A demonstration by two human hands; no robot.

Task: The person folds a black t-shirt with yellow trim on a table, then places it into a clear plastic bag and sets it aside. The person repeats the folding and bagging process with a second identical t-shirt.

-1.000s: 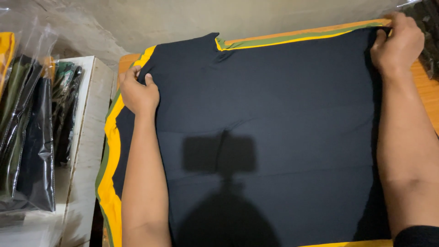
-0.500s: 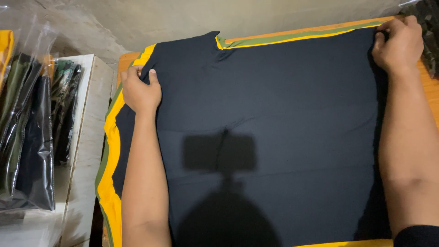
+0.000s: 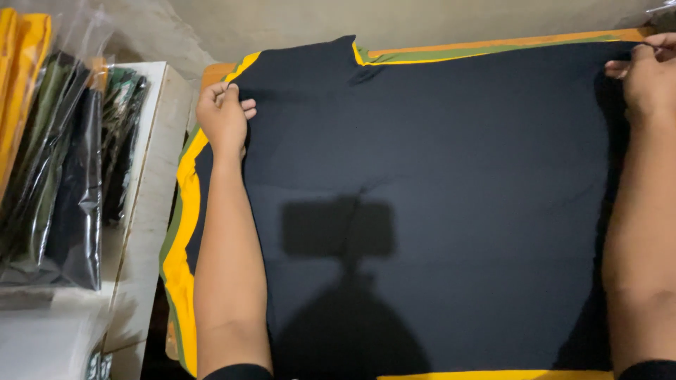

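A black garment [image 3: 436, 176] is spread flat over yellow and green fabric layers [image 3: 184, 211] on a wooden board [image 3: 215, 72]. Its upper left edge is pinched by the curled fingers of the left hand [image 3: 224, 116], its upper right edge by the right hand [image 3: 648, 77]. Bagged garments [image 3: 56, 162] are stacked on a white shelf [image 3: 151, 176] at left.

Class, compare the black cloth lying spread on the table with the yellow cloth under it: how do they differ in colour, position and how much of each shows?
The black cloth is dark and lies on top; the yellow cloth is bright and lies beneath. The black cloth shows nearly whole, while the yellow cloth shows only as a strip along the edges. The left hand and right hand pinch the black cloth's corners; neither grips the yellow cloth. Both lie flat on the same stack.
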